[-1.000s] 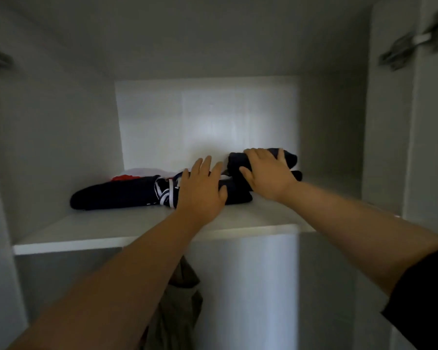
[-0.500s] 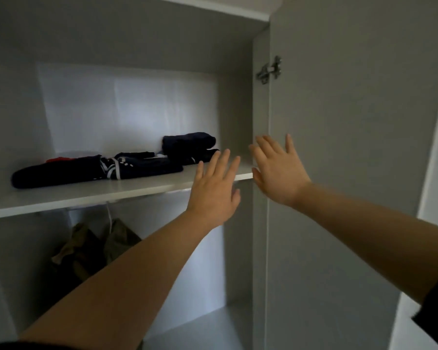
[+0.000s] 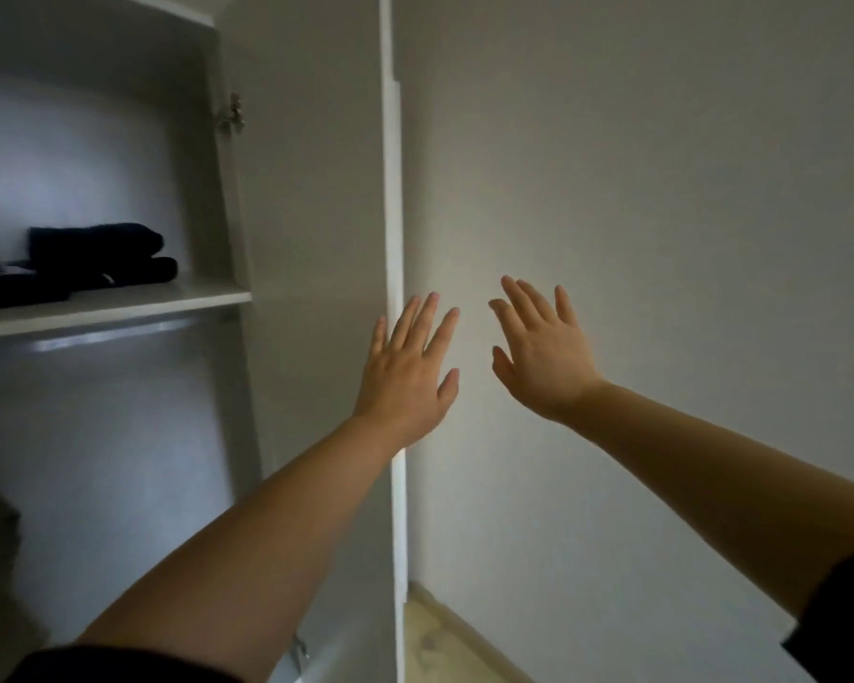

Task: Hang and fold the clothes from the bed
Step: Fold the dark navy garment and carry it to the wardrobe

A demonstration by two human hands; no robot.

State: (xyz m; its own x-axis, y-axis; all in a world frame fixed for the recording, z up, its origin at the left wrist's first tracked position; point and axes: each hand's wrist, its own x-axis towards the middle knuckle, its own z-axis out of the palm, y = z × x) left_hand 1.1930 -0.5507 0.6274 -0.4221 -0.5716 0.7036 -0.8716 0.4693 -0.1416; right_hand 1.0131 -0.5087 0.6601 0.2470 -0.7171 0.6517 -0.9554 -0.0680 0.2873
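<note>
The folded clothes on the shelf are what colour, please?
The folded clothes look dark navy, head view.

bare forearms, short black sleeves (image 3: 844, 618)

A white shelf (image 3: 119, 308) is spanning the wardrobe. Dark folded clothes (image 3: 95, 241) are lying toward its right end, set back from the front edge, a thick bundle sitting on a flatter one. Beside them, a thinner dark garment (image 3: 11, 288) is stretching along the shelf and running out of view at the left.
</note>
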